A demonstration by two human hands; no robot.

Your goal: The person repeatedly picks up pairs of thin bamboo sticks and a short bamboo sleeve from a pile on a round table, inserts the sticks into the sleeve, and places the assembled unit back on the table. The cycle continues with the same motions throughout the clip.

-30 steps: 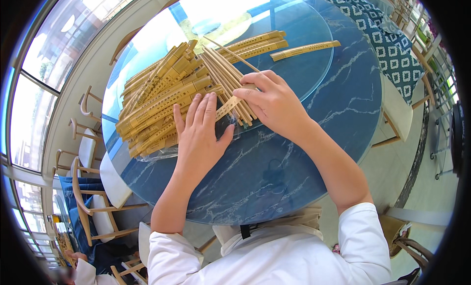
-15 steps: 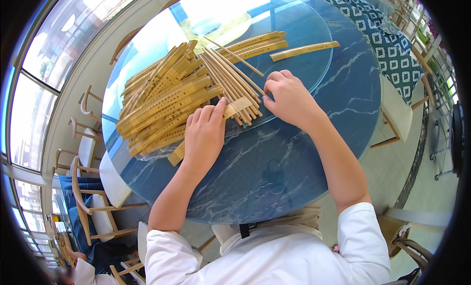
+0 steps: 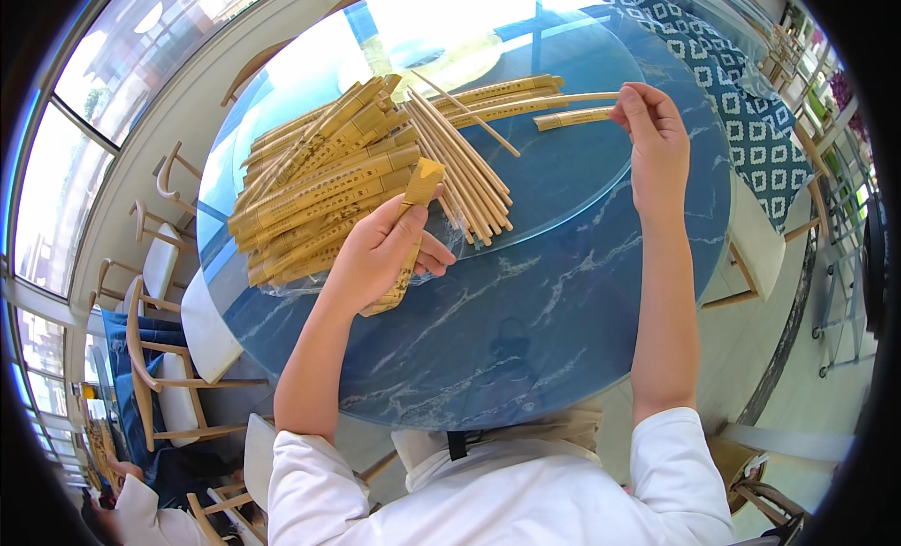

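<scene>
My left hand (image 3: 380, 250) is closed round a gold paper chopstick sleeve (image 3: 424, 182), tilted upward just in front of the pile. Between the thumb and fingers of my right hand (image 3: 655, 142), out to the right, one end of a pale wooden chopstick (image 3: 589, 97) is pinched. It points left over the table; whether it is one stick or two together I cannot tell. Several loose chopsticks (image 3: 460, 175) lie side by side in the middle. To their left rises a big heap of printed gold sleeves (image 3: 324, 184).
A round blue marbled table (image 3: 488, 349) carries a glass turntable (image 3: 601, 184). More gold sleeves (image 3: 511, 88) lie behind the loose sticks, and a single sleeve (image 3: 568, 121) rests below my right hand's chopstick. Clear plastic film (image 3: 300, 288) shows under the heap. Wooden chairs (image 3: 174, 377) stand at left.
My left hand has lifted a sleeve from the heap's edge and turned it upright. My right hand has moved right and farther off, taking a chopstick away from the loose ones.
</scene>
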